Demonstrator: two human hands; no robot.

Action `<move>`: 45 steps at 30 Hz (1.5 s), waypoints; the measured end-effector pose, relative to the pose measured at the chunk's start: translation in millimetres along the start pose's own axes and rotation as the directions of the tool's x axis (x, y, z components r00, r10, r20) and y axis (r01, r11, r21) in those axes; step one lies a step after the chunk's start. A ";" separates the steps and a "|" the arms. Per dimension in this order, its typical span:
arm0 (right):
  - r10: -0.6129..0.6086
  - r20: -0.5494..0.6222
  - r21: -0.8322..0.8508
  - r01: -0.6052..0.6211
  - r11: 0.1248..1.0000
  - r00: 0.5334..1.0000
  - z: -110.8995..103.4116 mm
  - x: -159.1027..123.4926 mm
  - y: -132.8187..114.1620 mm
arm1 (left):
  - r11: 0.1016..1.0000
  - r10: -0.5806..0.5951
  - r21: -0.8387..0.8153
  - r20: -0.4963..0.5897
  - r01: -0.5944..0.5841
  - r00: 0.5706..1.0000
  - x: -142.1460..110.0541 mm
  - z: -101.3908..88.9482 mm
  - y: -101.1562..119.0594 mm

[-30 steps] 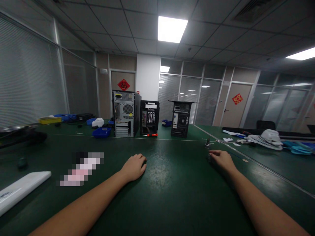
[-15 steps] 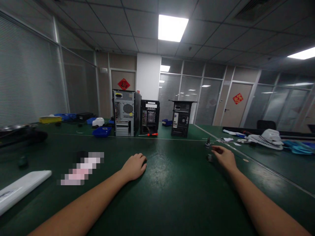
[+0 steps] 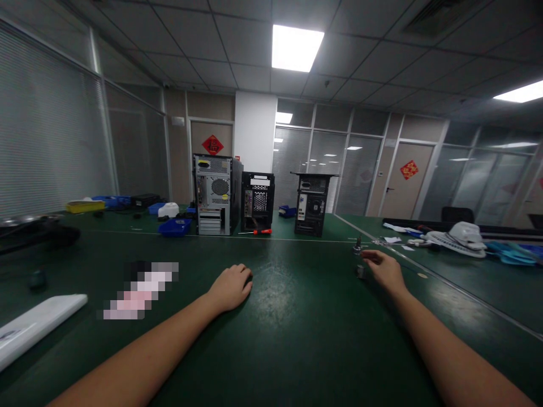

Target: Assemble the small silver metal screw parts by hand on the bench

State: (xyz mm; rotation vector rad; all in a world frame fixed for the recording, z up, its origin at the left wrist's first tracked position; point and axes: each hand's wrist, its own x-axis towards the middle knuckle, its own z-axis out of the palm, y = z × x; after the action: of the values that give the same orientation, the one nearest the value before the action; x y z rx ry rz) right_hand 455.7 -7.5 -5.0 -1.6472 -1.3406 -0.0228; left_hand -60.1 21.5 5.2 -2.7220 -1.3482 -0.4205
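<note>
My left hand (image 3: pixel 232 287) lies palm down on the green tabletop, its fingers stretched forward and loosely curved, with nothing in them. My right hand (image 3: pixel 384 270) is at the right, thumb and fingertips brought together. Whether something small sits between those fingertips I cannot make out. Just beyond them stands a small shiny metal piece with a narrow upright top (image 3: pixel 357 246). A short grey metal cylinder (image 3: pixel 360 272) is just below and left of the same fingertips; contact with the hand cannot be made out.
Three computer cases (image 3: pixel 214 195) stand at the back, with a red-handled screwdriver (image 3: pixel 263 231) before them. Blue bins (image 3: pixel 175 227) are back left. A white panel (image 3: pixel 40 325) and a blurred-out pinkish item (image 3: pixel 139 294) lie left. A white hat (image 3: pixel 460 240) lies far right.
My right hand has shifted slightly left toward the upright metal piece. The grey cylinder looks sharper now. My left hand stays where it was.
</note>
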 end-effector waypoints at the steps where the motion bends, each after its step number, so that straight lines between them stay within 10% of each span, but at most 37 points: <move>1: 0.001 0.001 0.005 -0.001 1.000 1.000 0.7 -0.1 0.6 | 1.000 -0.003 0.001 0.002 0.003 1.000 0.0 -0.2 0.2; 45: 0.111 0.087 -0.097 -0.103 0.990 0.990 5.0 0.2 8.2 | 1.000 0.009 -0.002 -0.017 -0.009 1.000 1.5 6.1 -4.9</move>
State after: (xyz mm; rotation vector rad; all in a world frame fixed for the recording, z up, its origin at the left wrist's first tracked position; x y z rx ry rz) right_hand 459.5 -3.4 -12.9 -1.8157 -1.3349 0.0559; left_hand -61.8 26.8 -0.5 -2.7190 -1.3317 -0.4429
